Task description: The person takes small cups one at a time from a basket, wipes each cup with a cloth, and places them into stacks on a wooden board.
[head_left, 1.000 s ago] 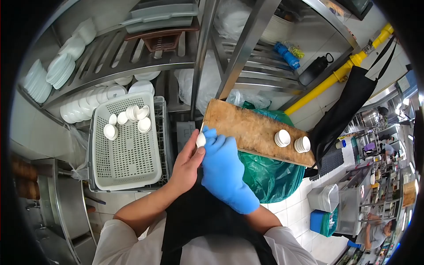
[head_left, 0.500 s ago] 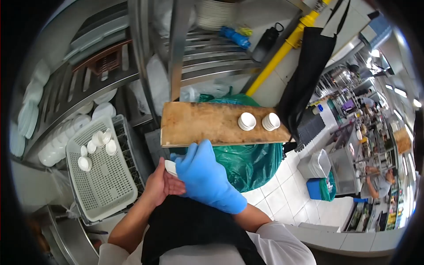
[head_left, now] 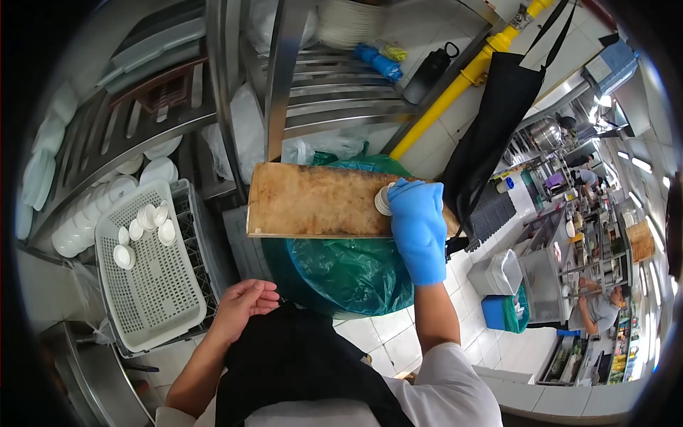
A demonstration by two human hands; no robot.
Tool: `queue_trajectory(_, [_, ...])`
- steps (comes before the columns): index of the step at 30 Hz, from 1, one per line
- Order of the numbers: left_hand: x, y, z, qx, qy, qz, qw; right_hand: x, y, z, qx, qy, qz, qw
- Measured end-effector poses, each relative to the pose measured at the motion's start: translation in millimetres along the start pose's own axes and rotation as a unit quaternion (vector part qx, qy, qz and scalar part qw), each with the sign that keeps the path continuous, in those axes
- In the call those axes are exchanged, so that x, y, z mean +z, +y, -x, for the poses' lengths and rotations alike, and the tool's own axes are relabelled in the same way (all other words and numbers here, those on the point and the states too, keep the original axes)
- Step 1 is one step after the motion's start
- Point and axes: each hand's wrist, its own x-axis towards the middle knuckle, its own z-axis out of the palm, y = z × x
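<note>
My right hand (head_left: 418, 231), in a blue glove, reaches down over the right end of a wooden board (head_left: 313, 199). Its fingers curl around the spot where a stack of small white cups stood, and hide what is there. Just left of the glove, part of another stack of small white cups (head_left: 384, 200) shows on the board. My bare left hand (head_left: 242, 306) hovers in front of my black apron (head_left: 284, 356), fingers loosely stretched out, with nothing visible in it.
A pale perforated basket (head_left: 153, 277) at left holds several small white cups (head_left: 146, 217). Below the board is a bin lined with a green bag (head_left: 348, 274). Metal shelves (head_left: 348, 89), a yellow pipe (head_left: 455, 92) and a hanging black apron (head_left: 491, 121) stand behind. A person (head_left: 601, 309) works far right.
My right hand has moved from beside my left hand to the right end of the board. The small white cup between my hands is gone from my left hand, which has drawn back slightly.
</note>
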Motion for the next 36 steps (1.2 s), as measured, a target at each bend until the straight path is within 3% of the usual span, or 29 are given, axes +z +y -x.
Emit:
queue_trajectory(5, [-4, -6, 9, -0.001, 0.012, -0.025, 1.000, 10, -2, -5, -0.059, -0.054, 0.069, 0.994])
queue_trajectory(16, [-4, -10, 15, -0.001, 0.012, -0.080, 0.997, 14, -4, -1, -0.057, -0.046, 0.148, 0.986])
queue_trajectory(18, [-5, -14, 15, 0.016, -0.003, -0.079, 0.997, 2, -4, -2, -0.033, -0.043, 0.098, 0.994])
queue_trajectory(19, [-8, -17, 16, 0.024, 0.002, -0.078, 0.997, 3, -9, -1, 0.068, -0.055, -0.117, 0.989])
queue_trajectory(20, [-10, -17, 17, 0.029, 0.005, -0.072, 0.997, 5, -14, 0, 0.172, -0.004, -0.424, 0.889])
queue_trajectory(21, [-14, -18, 17, 0.035, 0.008, -0.067, 0.997, 6, -19, 1, 0.246, 0.080, -0.601, 0.756])
queue_trajectory(22, [-20, -17, 19, 0.039, 0.032, -0.069, 0.996, -11, -23, -1, 0.290, 0.085, -0.598, 0.742])
queue_trajectory(24, [-34, -17, 15, 0.053, 0.055, -0.074, 0.994, -9, -27, 3, 0.248, 0.155, -0.583, 0.758])
queue_trajectory(25, [-49, -21, 9, 0.086, 0.083, -0.068, 0.990, -9, -22, 2, 0.220, 0.168, -0.544, 0.792])
queue_trajectory(26, [-68, -26, 2, 0.121, 0.108, -0.062, 0.985, -11, -21, 1, 0.309, 0.185, -0.706, 0.611])
queue_trajectory(28, [-95, -18, 2, 0.143, 0.194, -0.048, 0.969, -56, -30, -2, 0.396, 0.146, -0.810, 0.408])
queue_trajectory(30, [-135, -10, -1, 0.153, 0.328, -0.222, 0.905, -86, -45, 0, 0.406, 0.127, -0.790, 0.442])
queue_trajectory(33, [-218, -15, -13, 0.150, 0.491, -0.409, 0.754, -130, -83, 0, 0.400, 0.160, -0.757, 0.491])
queue_trajectory(34, [-249, -21, -18, 0.139, 0.535, -0.464, 0.692, -132, -85, 3, 0.375, 0.155, -0.732, 0.547])
queue_trajectory(36, [-290, -15, -15, 0.096, 0.568, -0.511, 0.638, -131, -81, 15, 0.295, 0.137, -0.652, 0.685])
